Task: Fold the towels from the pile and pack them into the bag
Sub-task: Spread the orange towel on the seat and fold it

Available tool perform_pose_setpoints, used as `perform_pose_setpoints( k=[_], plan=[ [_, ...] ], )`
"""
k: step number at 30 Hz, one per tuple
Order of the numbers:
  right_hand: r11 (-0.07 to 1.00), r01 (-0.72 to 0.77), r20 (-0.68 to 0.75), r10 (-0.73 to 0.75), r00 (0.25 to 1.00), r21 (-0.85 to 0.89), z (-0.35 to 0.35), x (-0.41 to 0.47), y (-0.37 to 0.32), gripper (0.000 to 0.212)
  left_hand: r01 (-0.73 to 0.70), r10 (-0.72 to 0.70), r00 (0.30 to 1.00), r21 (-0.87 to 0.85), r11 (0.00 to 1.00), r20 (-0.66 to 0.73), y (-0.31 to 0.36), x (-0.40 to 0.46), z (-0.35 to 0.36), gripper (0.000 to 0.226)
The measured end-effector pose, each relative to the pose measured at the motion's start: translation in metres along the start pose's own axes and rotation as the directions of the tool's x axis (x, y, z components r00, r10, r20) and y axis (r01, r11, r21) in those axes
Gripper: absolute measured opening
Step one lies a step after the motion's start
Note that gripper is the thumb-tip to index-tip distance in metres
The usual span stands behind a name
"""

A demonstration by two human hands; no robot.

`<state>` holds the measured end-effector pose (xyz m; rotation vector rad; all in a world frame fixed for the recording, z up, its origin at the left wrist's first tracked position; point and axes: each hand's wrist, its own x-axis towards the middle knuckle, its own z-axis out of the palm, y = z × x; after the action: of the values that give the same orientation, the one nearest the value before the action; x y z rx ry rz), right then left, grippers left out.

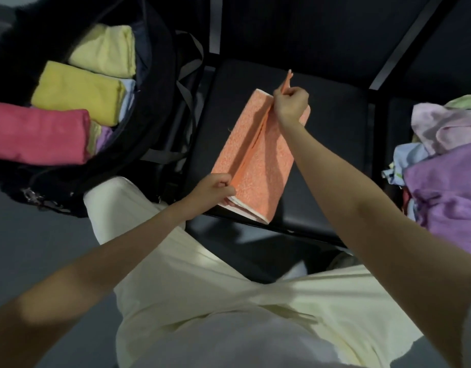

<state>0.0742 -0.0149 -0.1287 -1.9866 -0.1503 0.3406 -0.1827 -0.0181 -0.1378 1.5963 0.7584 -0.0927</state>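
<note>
Orange towel (258,152) is laid lengthwise on the black seat (332,144), partly folded. Its far corner is pinched and lifted by the right hand (291,106); its near folded edge is pinched by the left hand (215,188). Left of the towel, the bag (160,83) is packed with folded towels; right of it, past bare seat, the pile (447,160) is heaped.
</note>
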Motion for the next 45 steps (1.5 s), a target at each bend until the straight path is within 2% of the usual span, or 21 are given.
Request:
perform_pose_setpoints(
  k=[2,5,7,9,10,13,15,16,18,20,23,26,27,29,31,35,37,39,41,43,45],
  plan=[
    [0.999,-0.003,0.025,0.003,1.000,-0.034,0.023,-0.001,-0.001,0.020,0.031,-0.031,0.997,0.008,0.999,-0.072,-0.010,0.002,-0.011,0.033],
    [0.993,-0.020,0.053,0.026,0.998,-0.113,0.050,-0.001,0.007,0.016,0.080,-0.031,0.978,0.234,0.969,-0.207,-0.026,0.009,-0.023,0.027],
    [0.985,-0.033,0.072,0.046,0.996,-0.172,0.062,-0.002,0.012,0.022,0.112,-0.012,0.962,0.352,0.929,-0.274,-0.036,0.013,-0.028,0.031],
    [0.971,-0.016,0.085,0.037,0.996,-0.240,0.070,-0.001,0.016,0.035,0.119,0.021,0.956,0.452,0.884,-0.291,-0.045,0.014,-0.031,0.021],
    [0.957,0.008,0.100,0.022,0.995,-0.290,0.070,-0.003,0.017,0.034,0.113,0.055,0.954,0.523,0.845,-0.294,-0.048,0.013,-0.032,0.016],
    [0.919,0.096,0.181,-0.028,0.983,-0.382,0.064,-0.017,0.023,0.012,-0.015,0.313,0.913,0.745,0.667,-0.262,-0.062,0.012,-0.036,0.027],
    [0.892,0.207,0.250,-0.110,0.962,-0.403,0.050,-0.034,0.034,0.018,-0.202,0.530,0.836,0.818,0.538,-0.143,-0.064,0.011,-0.038,0.030],
    [0.874,0.270,0.294,-0.156,0.943,-0.404,0.040,-0.046,0.041,0.016,-0.302,0.592,0.804,0.828,0.473,-0.045,-0.063,0.010,-0.038,0.029],
    [0.820,0.400,0.401,-0.232,0.886,-0.410,0.016,-0.072,0.058,0.011,-0.437,0.617,0.776,0.816,0.378,0.129,-0.062,0.007,-0.041,0.033],
    [0.725,0.544,0.530,-0.288,0.797,-0.424,-0.012,-0.098,0.076,0.012,-0.489,0.557,0.794,0.802,0.344,0.245,-0.063,0.007,-0.042,0.040],
    [0.530,0.755,0.730,-0.325,0.601,-0.386,-0.051,-0.133,0.097,0.021,-0.462,0.431,0.850,0.821,0.335,0.303,-0.063,0.009,-0.044,0.048],
    [0.305,0.907,0.857,-0.339,0.389,-0.291,-0.077,-0.153,0.118,0.049,-0.422,0.354,0.890,0.815,0.397,0.289,-0.053,0.008,-0.042,0.050],
    [0.241,0.927,0.876,-0.326,0.355,-0.286,-0.081,-0.156,0.126,0.059,-0.414,0.345,0.895,0.812,0.411,0.281,-0.051,0.008,-0.041,0.050],
    [0.164,0.937,0.888,-0.301,0.347,-0.310,-0.084,-0.160,0.137,0.072,-0.403,0.340,0.900,0.818,0.410,0.273,-0.050,0.007,-0.038,0.051],
    [0.135,0.938,0.879,-0.329,0.345,-0.318,-0.084,-0.164,0.145,0.070,-0.410,0.348,0.895,0.823,0.392,0.280,-0.052,0.005,-0.036,0.050],
    [0.130,0.965,0.839,-0.476,0.262,-0.227,-0.087,-0.169,0.151,0.038,-0.427,0.395,0.871,0.847,0.316,0.292,-0.059,-0.002,-0.026,0.050],
    [0.207,0.958,0.810,-0.516,0.280,-0.199,-0.091,-0.173,0.151,0.027,-0.415,0.424,0.861,0.870,0.266,0.281,-0.063,-0.004,-0.019,0.056],
    [0.369,0.906,0.771,-0.507,0.385,-0.209,-0.097,-0.176,0.148,0.024,-0.415,0.450,0.847,0.880,0.229,0.283,-0.066,-0.006,-0.012,0.062],
    [0.524,0.826,0.726,-0.482,0.489,-0.208,-0.104,-0.177,0.143,0.021,-0.441,0.481,0.828,0.865,0.239,0.289,-0.068,-0.007,-0.009,0.061],
    [0.638,0.747,0.663,-0.480,0.575,-0.186,-0.112,-0.176,0.135,0.017,-0.498,0.531,0.796,0.812,0.303,0.291,-0.069,-0.008,-0.009,0.049],
    [0.718,0.677,0.589,-0.482,0.649,-0.159,-0.122,-0.174,0.123,0.014,-0.545,0.576,0.782,0.708,0.449,0.236,-0.063,-0.009,-0.010,0.028]
  ],
)
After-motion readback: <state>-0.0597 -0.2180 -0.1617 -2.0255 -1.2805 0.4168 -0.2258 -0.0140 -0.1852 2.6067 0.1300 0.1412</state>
